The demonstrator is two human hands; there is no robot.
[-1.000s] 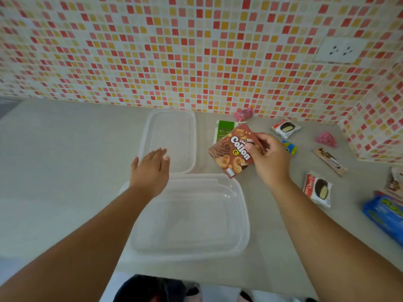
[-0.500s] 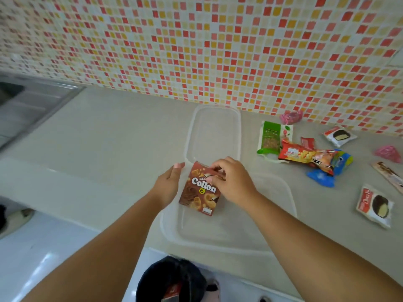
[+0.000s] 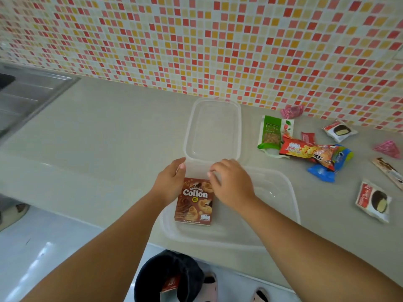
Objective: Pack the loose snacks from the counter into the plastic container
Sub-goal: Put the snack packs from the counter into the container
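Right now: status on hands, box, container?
Left hand open, beside Collon box. Right hand open, fingertips at box top. Box flat inside container. Nothing blocking.

Collon box (image 3: 194, 201) lies flat in the plastic container (image 3: 281, 192); both hands (image 3: 172, 182) seemingly touch it.

collon box (image 3: 193, 201) top hidden by hands; sink (image 3: 26, 94) cut off left

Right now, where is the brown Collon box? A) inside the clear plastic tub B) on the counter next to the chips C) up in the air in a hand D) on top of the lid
A: the Collon box lies flat on the bottom of the plastic container, at its left end, between the left hand and the right hand.
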